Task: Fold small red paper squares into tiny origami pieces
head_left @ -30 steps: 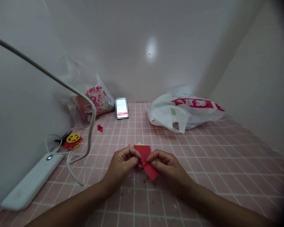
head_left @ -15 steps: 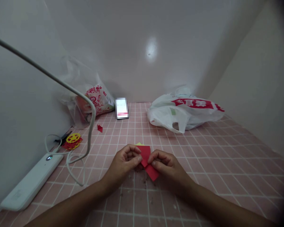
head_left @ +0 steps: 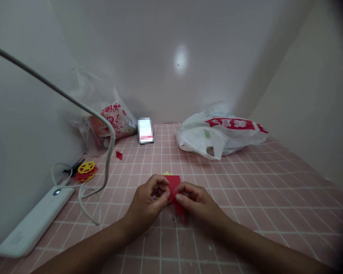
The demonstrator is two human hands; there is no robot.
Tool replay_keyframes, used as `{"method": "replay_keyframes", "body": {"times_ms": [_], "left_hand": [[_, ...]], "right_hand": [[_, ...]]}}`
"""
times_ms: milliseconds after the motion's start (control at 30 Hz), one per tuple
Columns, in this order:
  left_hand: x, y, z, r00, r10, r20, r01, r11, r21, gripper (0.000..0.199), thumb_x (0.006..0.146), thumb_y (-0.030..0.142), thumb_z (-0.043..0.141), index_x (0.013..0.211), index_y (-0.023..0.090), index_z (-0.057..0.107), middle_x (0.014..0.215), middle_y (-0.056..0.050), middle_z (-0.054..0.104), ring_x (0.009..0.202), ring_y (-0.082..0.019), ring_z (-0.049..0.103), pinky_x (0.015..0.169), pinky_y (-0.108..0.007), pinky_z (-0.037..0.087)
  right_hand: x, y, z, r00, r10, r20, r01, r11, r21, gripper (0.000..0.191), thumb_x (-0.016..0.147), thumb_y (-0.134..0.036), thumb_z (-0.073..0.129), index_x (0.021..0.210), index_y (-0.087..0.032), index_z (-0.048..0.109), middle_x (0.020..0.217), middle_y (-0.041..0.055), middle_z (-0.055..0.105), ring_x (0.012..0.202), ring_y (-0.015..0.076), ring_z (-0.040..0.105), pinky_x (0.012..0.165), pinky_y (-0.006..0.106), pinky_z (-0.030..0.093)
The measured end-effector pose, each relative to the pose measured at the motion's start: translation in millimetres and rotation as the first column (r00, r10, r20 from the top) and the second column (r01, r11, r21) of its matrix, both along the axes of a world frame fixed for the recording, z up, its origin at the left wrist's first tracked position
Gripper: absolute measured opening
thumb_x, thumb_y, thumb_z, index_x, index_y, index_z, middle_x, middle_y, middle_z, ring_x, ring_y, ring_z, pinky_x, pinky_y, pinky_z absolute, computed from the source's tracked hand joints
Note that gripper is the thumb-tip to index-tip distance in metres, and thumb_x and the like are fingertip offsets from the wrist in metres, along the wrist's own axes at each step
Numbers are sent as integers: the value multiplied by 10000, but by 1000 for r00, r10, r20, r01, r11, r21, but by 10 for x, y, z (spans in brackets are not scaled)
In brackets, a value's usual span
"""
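A folded piece of red paper (head_left: 175, 182) is held between my two hands above the pink tiled surface. My left hand (head_left: 150, 198) pinches its left edge between thumb and fingers. On the other side, my right hand (head_left: 196, 199) grips the paper with thumb and forefinger. The lower part of the paper hangs down between the hands and is slightly blurred. Just behind it, a bit of yellow (head_left: 167, 173) peeks out, mostly hidden by the red paper and my left fingers.
Yellow and red cut-out discs (head_left: 86, 171) lie at the left, near a white power bank (head_left: 36, 220) and a looping white cable (head_left: 110, 152). Farther back are a red scrap (head_left: 119, 155), a lit phone (head_left: 145, 130), a clear bag (head_left: 103, 121) and a white plastic bag (head_left: 200, 139).
The right thumb and fingers have moved slightly left along the red paper. Its lower flap now hangs less far out to the right. The left hand keeps its pinch.
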State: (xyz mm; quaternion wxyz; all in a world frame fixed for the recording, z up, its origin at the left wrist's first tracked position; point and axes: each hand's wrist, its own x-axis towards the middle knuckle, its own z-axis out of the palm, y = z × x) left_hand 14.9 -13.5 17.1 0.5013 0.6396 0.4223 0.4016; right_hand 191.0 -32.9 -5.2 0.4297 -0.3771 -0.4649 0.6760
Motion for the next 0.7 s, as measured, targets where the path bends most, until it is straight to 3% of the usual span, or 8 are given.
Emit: {"method": "replay_keyframes", "body": {"times_ms": [67, 167, 267, 500, 700], "left_hand": [[-5, -6, 5, 999, -12, 30, 12, 1000, -14, 122, 835, 230, 647, 940, 191, 598, 776, -8, 629, 701, -146, 605, 652, -248, 484], [-12, 19, -4, 989, -35, 141, 57, 986, -155, 224, 885, 357, 601, 1012, 173, 604, 741, -19, 652, 678, -157, 625, 656, -273, 505], [-17, 61, -33, 984, -38, 177, 81, 966, -245, 273, 881, 416, 600, 913, 149, 645, 695, -24, 657, 650, -152, 624, 640, -267, 500], [-11, 86, -63, 977, -49, 208, 107, 955, -276, 213, 809, 354, 699, 831, 143, 693, 647, -4, 656, 598, -113, 580, 610, -230, 462], [-8, 85, -32, 965, -34, 259, 115, 946, -304, 210, 797, 318, 711, 938, 162, 720, 666, 3, 679, 605, -107, 606, 620, -223, 482]], "right_hand": [[-11, -3, -20, 1000, 3, 6, -3, 1000, -25, 294, 823, -427, 682, 746, -175, 553, 525, -45, 566, 406, 80, 490, 427, 207, 404], [-5, 9, -36, 998, -42, -42, 39, 998, -58, 295, 820, -433, 683, 758, -179, 546, 543, -41, 596, 398, 79, 505, 414, 200, 408], [18, 31, -40, 995, -81, -65, 77, 994, -73, 294, 814, -439, 689, 775, -181, 553, 555, -36, 614, 405, 86, 527, 409, 197, 421], [26, 36, -66, 988, -16, -151, -1, 993, -115, 286, 819, -415, 684, 752, -161, 569, 574, 5, 656, 399, 93, 544, 406, 199, 429], [20, 23, -53, 989, 6, -150, -28, 989, -142, 278, 852, -398, 635, 737, -149, 592, 537, 9, 634, 380, 93, 516, 392, 204, 411]]}}
